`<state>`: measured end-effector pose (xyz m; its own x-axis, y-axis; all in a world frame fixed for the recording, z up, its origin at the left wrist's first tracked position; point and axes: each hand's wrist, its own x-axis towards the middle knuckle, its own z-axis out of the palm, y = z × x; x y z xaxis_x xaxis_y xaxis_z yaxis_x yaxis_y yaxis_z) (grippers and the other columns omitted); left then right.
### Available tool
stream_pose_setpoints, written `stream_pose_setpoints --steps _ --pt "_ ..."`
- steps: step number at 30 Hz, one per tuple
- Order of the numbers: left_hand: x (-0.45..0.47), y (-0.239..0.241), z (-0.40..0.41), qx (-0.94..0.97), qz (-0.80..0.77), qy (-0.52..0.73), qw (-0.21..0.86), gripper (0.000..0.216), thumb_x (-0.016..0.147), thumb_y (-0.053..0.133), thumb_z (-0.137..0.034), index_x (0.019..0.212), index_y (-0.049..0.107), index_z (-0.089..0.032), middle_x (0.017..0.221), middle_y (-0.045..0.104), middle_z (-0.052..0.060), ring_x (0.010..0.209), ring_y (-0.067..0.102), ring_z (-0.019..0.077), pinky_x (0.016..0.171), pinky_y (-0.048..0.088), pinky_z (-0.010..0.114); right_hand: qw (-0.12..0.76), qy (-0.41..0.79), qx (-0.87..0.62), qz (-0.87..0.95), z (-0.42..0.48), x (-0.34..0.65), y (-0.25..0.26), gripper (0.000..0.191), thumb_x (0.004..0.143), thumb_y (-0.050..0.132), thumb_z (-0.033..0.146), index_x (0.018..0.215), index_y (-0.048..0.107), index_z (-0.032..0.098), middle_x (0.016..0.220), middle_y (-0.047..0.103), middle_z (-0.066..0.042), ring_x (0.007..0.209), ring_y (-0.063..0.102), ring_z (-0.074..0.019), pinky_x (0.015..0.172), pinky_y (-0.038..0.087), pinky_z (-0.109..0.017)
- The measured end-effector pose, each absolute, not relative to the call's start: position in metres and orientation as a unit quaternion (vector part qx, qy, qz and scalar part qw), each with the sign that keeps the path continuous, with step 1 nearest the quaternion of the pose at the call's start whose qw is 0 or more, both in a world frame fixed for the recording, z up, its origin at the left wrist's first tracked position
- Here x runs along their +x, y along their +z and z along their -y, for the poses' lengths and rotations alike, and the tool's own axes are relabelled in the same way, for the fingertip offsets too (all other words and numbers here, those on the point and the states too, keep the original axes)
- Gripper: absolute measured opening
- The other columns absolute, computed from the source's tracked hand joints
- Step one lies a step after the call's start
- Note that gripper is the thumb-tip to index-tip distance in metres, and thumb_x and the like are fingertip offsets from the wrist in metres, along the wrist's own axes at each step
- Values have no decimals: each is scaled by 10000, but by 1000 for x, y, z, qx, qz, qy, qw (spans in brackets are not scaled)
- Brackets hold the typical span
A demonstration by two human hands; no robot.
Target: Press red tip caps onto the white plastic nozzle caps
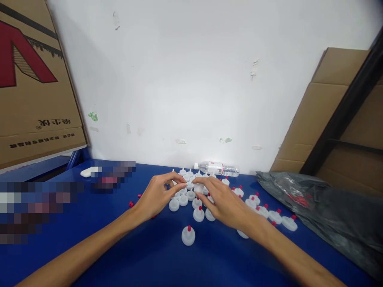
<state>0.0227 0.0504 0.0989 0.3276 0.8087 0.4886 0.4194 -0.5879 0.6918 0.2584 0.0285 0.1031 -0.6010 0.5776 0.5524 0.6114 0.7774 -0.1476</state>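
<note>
My left hand (163,194) hovers over the middle of the blue table, thumb and forefinger pinched together. Anything between those fingertips is too small to make out. Just to its right, my right hand (218,196) grips a white plastic nozzle cap (198,187) between thumb and fingers. Beneath and behind both hands stand several bare white nozzle caps (174,205) in a cluster. Around my right hand are several caps with red tips, and one red-tipped cap (188,236) stands apart near the front. Small loose red tips (131,204) lie left of my left forearm.
A clear water bottle (217,168) lies against the white wall. On the right, a dark grey plastic bag (326,219) carries a clear bag of red pieces (299,199). Cardboard (311,115) leans at right; a large box (36,103) stands left. Blurred items lie on the table's left.
</note>
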Motion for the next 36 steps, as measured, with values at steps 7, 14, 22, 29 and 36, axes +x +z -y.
stream_pose_setpoints --steps 7,14,22,29,36 --pt "29 95 -43 769 -404 424 257 196 926 687 -403 1000 766 -240 814 751 -26 574 614 96 534 436 209 284 -27 -319 904 -25 260 94 360 1041 500 238 1391 414 248 1189 649 -105 1053 633 -257 843 584 -424" --pt "27 93 -45 851 -370 337 159 255 1022 528 -330 976 742 -197 873 728 13 696 604 136 686 420 263 265 -64 -269 924 -25 257 91 458 873 412 -69 1220 432 229 1212 613 -114 1135 556 -275 889 576 -450" --pt "28 96 -42 873 -332 308 182 378 1063 385 -304 862 681 -184 793 654 -5 687 563 126 694 412 253 268 -136 -230 926 -21 255 91 582 682 364 -140 1150 482 185 1247 599 -144 1179 541 -297 911 570 -447" --pt "9 122 -54 873 -426 221 83 264 993 544 -458 1061 721 -274 983 731 -6 834 632 179 722 400 282 253 -105 -312 910 -35 267 98 377 937 403 9 1201 551 235 1303 556 -137 1108 615 -263 809 582 -395" --pt "-30 135 -63 873 -468 44 131 107 790 775 -383 860 769 -301 927 746 -16 923 672 230 690 427 280 261 -28 -447 855 -63 298 97 385 1093 290 364 1215 622 214 1260 663 -116 1129 643 -285 962 514 -477"
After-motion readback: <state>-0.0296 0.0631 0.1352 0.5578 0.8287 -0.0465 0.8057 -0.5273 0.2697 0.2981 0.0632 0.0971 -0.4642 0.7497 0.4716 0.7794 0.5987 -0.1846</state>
